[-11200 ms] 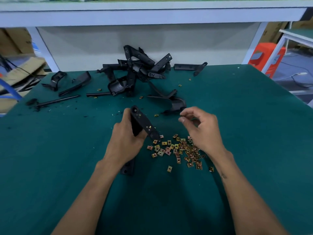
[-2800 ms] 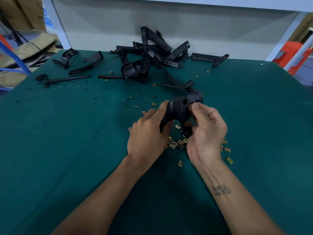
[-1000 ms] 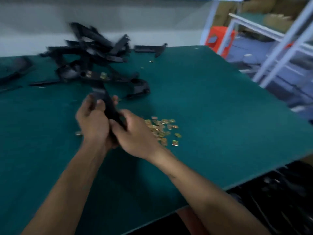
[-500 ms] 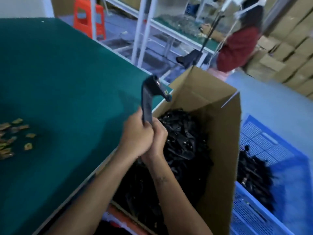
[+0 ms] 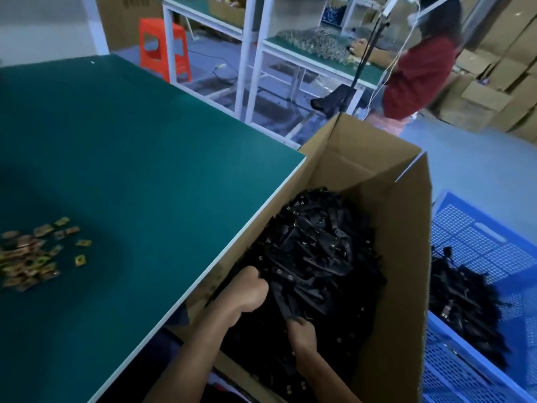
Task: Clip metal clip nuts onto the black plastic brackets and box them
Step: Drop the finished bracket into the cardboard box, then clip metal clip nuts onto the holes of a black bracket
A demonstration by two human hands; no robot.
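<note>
While both hands reach down into the box (image 5: pixel 401 216) beside the table (image 5: pixel 139 158), the head view shows them low among the heap of brackets (image 5: pixel 319 251) that fills it. The left hand (image 5: pixel 250 289) lies at the near left of the heap, close to the box wall by the table edge; its fingers are buried in the black parts, so whether they are spread or curled cannot be told. The right hand (image 5: pixel 302 330) sits nearer the person, its fingers curled round the lower end of a long bracket (image 5: pixel 283 301), which runs up and away from the grip and lies across the heap between the two hands, perhaps touching the left hand too. On the table, well apart from the box, a loose scatter of clip nuts (image 5: pixel 32 254) lies at the left edge of view. Right of the box stands a blue crate (image 5: pixel 494 237) with more black parts inside. Beyond, a person in red (image 5: pixel 418 74) stands at another bench, near an orange stool (image 5: pixel 162 48).
</note>
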